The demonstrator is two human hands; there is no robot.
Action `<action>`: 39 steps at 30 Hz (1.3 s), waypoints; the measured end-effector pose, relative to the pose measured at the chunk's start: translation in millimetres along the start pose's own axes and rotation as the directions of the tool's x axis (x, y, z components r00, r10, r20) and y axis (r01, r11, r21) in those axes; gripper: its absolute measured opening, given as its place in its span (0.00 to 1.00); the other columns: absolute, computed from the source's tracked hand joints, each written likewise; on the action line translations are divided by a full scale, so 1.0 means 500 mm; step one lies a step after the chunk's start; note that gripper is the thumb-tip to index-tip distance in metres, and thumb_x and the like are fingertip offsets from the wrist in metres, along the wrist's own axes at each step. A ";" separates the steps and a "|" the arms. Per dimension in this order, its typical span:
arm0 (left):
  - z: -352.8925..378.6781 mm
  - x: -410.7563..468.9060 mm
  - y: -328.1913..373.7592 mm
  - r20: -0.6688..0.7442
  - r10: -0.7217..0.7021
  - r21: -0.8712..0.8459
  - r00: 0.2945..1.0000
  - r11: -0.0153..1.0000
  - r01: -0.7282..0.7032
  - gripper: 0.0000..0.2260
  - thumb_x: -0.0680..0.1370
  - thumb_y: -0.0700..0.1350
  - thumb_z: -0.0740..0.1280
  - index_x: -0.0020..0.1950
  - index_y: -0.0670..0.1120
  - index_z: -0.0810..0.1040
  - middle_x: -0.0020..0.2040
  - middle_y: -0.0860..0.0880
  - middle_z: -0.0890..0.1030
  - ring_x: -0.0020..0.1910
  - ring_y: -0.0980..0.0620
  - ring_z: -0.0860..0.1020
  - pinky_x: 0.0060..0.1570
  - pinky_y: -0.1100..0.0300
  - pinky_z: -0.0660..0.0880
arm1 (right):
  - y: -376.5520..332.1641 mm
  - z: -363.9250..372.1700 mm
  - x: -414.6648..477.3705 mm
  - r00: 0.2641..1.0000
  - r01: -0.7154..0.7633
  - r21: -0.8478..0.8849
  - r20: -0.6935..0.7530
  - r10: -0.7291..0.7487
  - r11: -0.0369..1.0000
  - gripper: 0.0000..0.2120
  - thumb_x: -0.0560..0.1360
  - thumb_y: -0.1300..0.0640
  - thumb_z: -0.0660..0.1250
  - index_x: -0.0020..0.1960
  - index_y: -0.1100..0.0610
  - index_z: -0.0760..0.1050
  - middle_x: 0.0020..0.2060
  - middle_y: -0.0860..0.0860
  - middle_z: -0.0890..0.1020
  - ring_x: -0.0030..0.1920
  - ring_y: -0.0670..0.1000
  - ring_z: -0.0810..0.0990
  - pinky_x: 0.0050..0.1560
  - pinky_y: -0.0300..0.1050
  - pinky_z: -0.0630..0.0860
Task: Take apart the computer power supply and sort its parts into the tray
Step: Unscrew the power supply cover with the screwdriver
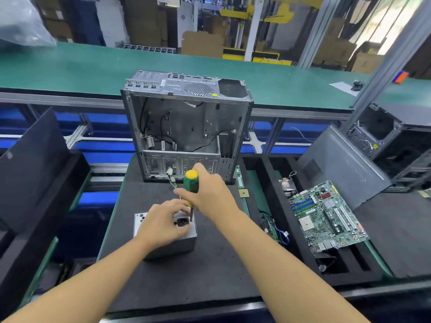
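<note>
While the left hand [163,223] clamps over the top of the power supply [173,245], fingers curled on it, the right hand [210,192] grips the green-and-yellow screwdriver [190,180], shaft upright on the far right corner of the top face. The shaft is best kept square to the screw and pressed down firmly, with the box braced against twisting. The supply stands near the centre of the black mat [186,280], left of the tray [271,190], socket face pointing up; that face's long side runs left to right.
</note>
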State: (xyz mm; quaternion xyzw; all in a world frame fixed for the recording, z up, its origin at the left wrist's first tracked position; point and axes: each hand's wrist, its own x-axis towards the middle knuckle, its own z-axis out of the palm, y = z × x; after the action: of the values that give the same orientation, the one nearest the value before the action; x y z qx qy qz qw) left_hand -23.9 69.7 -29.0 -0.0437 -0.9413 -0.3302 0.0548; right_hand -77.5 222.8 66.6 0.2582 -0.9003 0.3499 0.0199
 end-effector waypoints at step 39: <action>0.021 0.000 -0.028 0.109 0.093 0.359 0.990 0.925 -0.126 0.42 0.64 0.77 0.61 0.71 0.55 0.67 0.60 0.59 0.74 0.58 0.55 0.73 0.61 0.54 0.67 | -0.100 -0.065 0.018 0.972 0.001 -0.488 0.204 0.113 0.873 0.17 0.81 0.39 0.56 0.46 0.53 0.62 0.32 0.49 0.64 0.40 0.60 0.70 0.38 0.48 0.65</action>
State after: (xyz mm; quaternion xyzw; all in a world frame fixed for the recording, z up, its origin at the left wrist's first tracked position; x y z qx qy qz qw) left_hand -26.6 65.5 -45.9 -0.1001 -0.9838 -0.1437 0.0378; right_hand -65.9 208.4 124.1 0.2570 -0.9625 0.0822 -0.0289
